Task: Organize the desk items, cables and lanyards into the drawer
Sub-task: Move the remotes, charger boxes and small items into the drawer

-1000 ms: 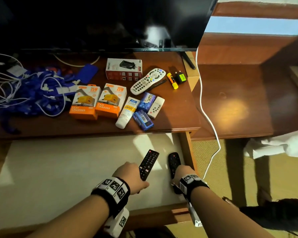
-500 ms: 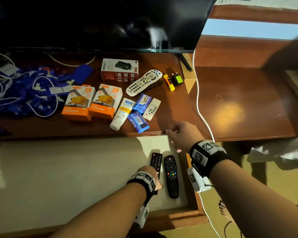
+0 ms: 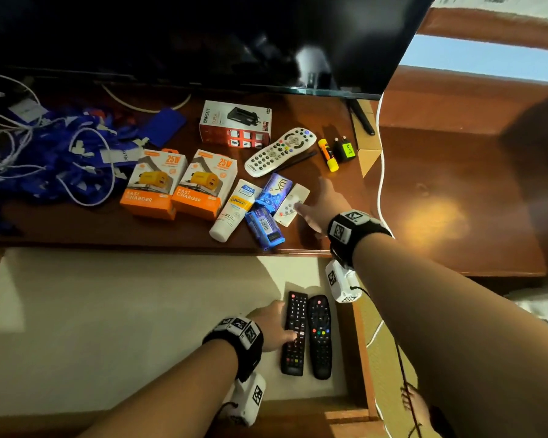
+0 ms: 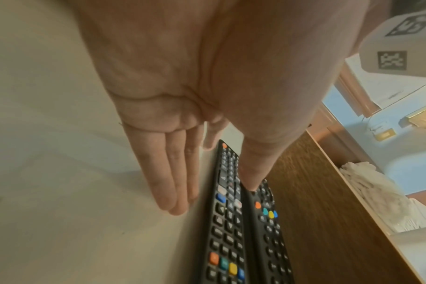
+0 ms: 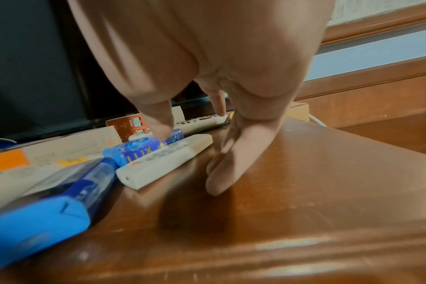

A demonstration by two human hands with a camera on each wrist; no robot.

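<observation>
**Two remotes in drawer; right hand at small white remote**

We find the left hand [image 3: 274, 325] released, fingers straight, thumb resting on the slim black remote [image 3: 295, 333], which lies in the open drawer [image 3: 108, 327] just beside a rounder black remote [image 3: 320, 336], both near the right wall. The right hand [image 3: 321, 205] is over the table [image 3: 329, 172], fingers extended and relaxed, thumb touching the small white remote [image 3: 290, 205]; it grasps nothing. Beside that remote lie a blue soap packet [image 3: 271, 189] and a white tube [image 3: 233, 210]. Lanyards and cables [image 3: 45, 153] lie heaped at the table's left.
</observation>
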